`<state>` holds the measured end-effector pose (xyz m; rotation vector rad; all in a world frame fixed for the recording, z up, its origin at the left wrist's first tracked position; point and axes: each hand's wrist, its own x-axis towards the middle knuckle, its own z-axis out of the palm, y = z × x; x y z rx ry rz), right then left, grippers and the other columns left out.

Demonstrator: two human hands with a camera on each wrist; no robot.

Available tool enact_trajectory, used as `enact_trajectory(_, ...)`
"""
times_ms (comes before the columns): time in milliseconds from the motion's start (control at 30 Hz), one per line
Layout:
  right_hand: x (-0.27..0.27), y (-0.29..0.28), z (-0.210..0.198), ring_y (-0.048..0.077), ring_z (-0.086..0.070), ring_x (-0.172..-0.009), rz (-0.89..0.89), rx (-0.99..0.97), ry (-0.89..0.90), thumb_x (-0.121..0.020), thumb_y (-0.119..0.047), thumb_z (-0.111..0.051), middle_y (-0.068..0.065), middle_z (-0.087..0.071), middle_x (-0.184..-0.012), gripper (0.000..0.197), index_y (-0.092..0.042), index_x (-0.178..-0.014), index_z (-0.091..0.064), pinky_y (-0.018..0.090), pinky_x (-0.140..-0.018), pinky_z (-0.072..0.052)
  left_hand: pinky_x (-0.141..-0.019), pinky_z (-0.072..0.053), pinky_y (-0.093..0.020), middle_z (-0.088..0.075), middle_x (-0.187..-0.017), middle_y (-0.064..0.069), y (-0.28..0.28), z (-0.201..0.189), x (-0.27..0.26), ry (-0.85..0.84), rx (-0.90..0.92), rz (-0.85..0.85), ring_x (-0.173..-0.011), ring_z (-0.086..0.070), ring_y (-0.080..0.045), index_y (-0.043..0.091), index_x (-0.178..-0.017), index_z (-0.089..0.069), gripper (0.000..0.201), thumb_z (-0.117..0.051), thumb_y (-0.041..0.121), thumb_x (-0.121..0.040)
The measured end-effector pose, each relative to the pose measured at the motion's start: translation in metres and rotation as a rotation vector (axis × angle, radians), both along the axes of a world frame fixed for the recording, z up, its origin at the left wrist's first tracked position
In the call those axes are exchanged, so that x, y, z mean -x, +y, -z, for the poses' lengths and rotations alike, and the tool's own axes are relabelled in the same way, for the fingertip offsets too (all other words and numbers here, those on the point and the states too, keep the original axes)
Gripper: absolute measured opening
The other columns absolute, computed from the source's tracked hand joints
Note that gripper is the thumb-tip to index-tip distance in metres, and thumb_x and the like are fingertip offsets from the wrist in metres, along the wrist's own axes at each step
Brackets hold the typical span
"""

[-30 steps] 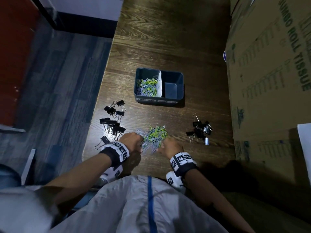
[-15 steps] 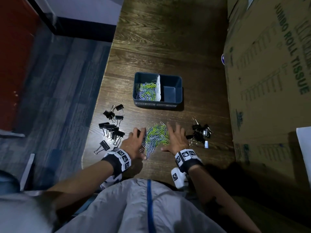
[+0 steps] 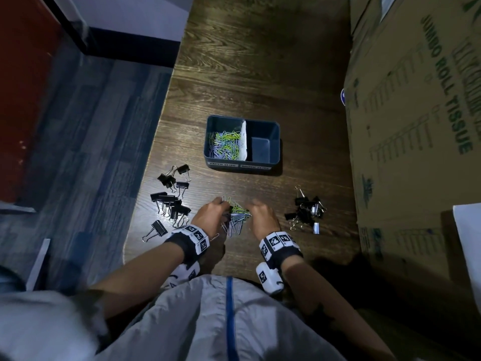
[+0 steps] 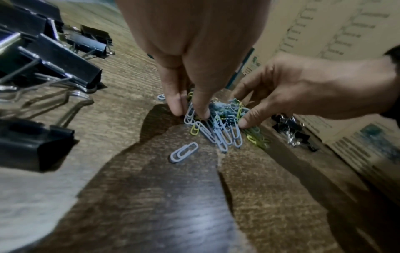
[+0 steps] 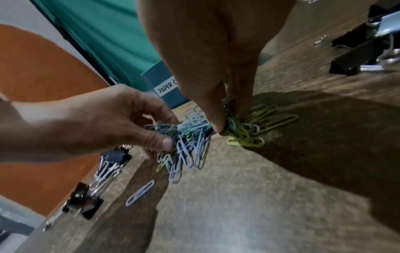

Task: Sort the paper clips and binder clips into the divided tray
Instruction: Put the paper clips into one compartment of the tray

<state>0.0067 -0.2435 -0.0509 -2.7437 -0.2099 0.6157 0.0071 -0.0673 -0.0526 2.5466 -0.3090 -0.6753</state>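
Step in hand: gathering the loose paper clips (image 3: 235,213) off the table (image 3: 260,74) for the tray, judging by both hands closing on one heap.
Left hand (image 3: 212,214): fingers and thumb curled in on the left side of the heap, pinching a bunch of blue clips; the right wrist view shows that bunch partly lifted.
Right hand (image 3: 261,217): thumb and fingers pinched into the yellow-green side of the same heap, fingertips down at the table.
Stray clip (image 4: 184,152): one pale blue paper clip lies apart, on the near side of the heap, outside both grips.
Tray (image 3: 276,149): beyond the heap; left compartment holds coloured paper clips, right compartment looks bare, with a white divider (image 3: 244,142) between.
Binder clips: one group (image 3: 171,201) left of the hands, another (image 3: 307,212) to the right, all on the table.
Progress: paper clips partly sorted; binder clips not yet begun.
Next move calls for: squeezing the heap together, lifting it without shedding clips, carrying it to the left compartment, then returning for the stray.
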Motion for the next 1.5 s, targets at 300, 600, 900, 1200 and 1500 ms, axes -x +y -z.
enact_trajectory(300, -0.016, -0.010, -0.012, 0.026, -0.070, -0.076, 0.142, -0.030, 0.064, -0.085, -0.002, -0.071, 0.007, -0.074, -0.091, 0.023, -0.023, -0.093, -0.076, 0.043, -0.071, -0.061, -0.066, -0.052, -0.019, -0.064, -0.083, 0.002, 0.012, -0.024, -0.013, -0.086, 0.109, -0.107, -0.074, -0.063, -0.014, 0.015, -0.092, -0.070, 0.018, -0.068, -0.001, -0.084)
enact_trajectory(600, -0.036, 0.001, -0.068, 0.016, -0.070, -0.086, 0.093, -0.163, 0.100, -0.085, 0.003, -0.073, 0.003, -0.076, -0.094, 0.020, -0.015, -0.080, -0.079, 0.037, -0.088, -0.058, -0.059, -0.047, -0.007, -0.070, -0.080, 0.005, 0.016, -0.105, -0.097, -0.241, 0.364, -0.269, -0.069, -0.061, 0.007, 0.015, -0.086, -0.072, 0.002, -0.073, 0.014, -0.084)
enact_trajectory(900, -0.107, 0.033, -0.137, 0.019, -0.061, -0.098, 0.056, -0.271, -0.128, -0.084, 0.003, -0.071, 0.005, -0.075, -0.095, 0.018, -0.012, -0.084, -0.080, 0.026, -0.089, -0.047, -0.093, -0.053, -0.037, -0.070, -0.109, -0.006, 0.020, -0.097, -0.154, -0.152, 0.235, -0.279, -0.100, -0.065, -0.019, 0.015, -0.118, -0.067, 0.047, -0.082, 0.007, -0.074)
enact_trajectory(1200, -0.130, 0.046, -0.119, 0.029, -0.068, -0.105, 0.031, -0.246, -0.210, -0.084, -0.007, -0.076, 0.009, -0.073, -0.112, 0.048, -0.021, -0.129, -0.066, 0.042, -0.094, -0.055, -0.072, -0.049, -0.020, -0.068, -0.107, -0.010, 0.023, -0.052, -0.059, -0.200, 0.048, -0.198, -0.089, -0.065, -0.020, 0.009, -0.111, -0.064, 0.028, -0.069, 0.006, -0.084)
enact_trajectory(1500, -0.024, -0.024, -0.034, 0.033, -0.024, -0.148, 0.119, 0.007, 0.347, -0.076, -0.002, -0.081, 0.009, -0.018, -0.162, 0.096, -0.034, -0.152, -0.033, 0.054, -0.115, -0.035, -0.113, -0.027, -0.051, -0.006, -0.157, -0.016, 0.027, -0.004, -0.003, -0.002, -0.447, 0.295, -0.142, -0.018, -0.035, 0.020, -0.152, 0.002, 0.125, -0.080, 0.055, -0.064)
